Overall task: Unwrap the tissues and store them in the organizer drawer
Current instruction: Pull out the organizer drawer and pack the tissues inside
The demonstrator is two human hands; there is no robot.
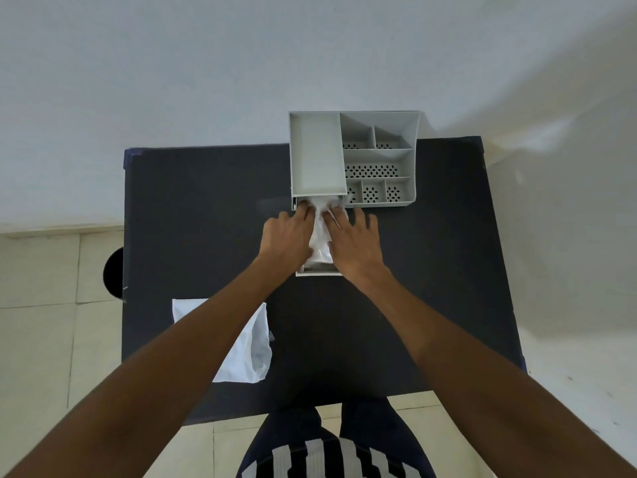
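Note:
A grey organizer (379, 157) with several compartments stands at the far side of a black table (193, 215). Its drawer (319, 271) is pulled out toward me from under the left part. White tissues (320, 236) lie crumpled in the drawer. My left hand (286, 236) and my right hand (355, 243) press flat on the tissues from either side, fingers spread and pointing at the organizer. An empty white plastic wrapper (251, 353) lies on the table to the near left, partly hidden under my left forearm.
The table stands against a pale wall. A tiled floor shows left and below, with a round black object (113, 272) by the table's left edge. My legs in dark clothing are at the near edge.

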